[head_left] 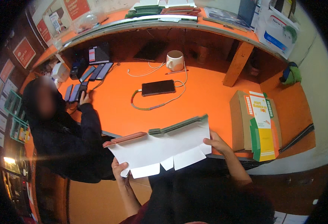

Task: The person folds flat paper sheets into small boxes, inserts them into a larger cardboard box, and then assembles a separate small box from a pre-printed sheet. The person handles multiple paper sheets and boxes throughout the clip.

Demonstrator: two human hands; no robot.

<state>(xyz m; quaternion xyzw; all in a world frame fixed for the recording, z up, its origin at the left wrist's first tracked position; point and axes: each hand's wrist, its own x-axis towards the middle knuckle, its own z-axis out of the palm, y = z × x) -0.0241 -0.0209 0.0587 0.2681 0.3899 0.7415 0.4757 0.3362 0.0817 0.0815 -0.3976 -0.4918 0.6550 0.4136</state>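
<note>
A stack of unfolded carton blanks hangs in front of me, white side up, with cut flaps along its near edge. Layered red and green edges show along its far side. At its left end my left hand is closed, thumb on top and fingers underneath. My right hand grips the right end, with the thumb over the white face and the other fingers mostly hidden. Just beyond the stack lies the orange desk, bearing a dark phone with a white cable and a multicoloured cord.
On the left, a person in dark clothing reaches toward several phones. A white mug stands at the back. To the right, a cardboard box carries a printed carton blank. Above runs a shelf with stacked blanks.
</note>
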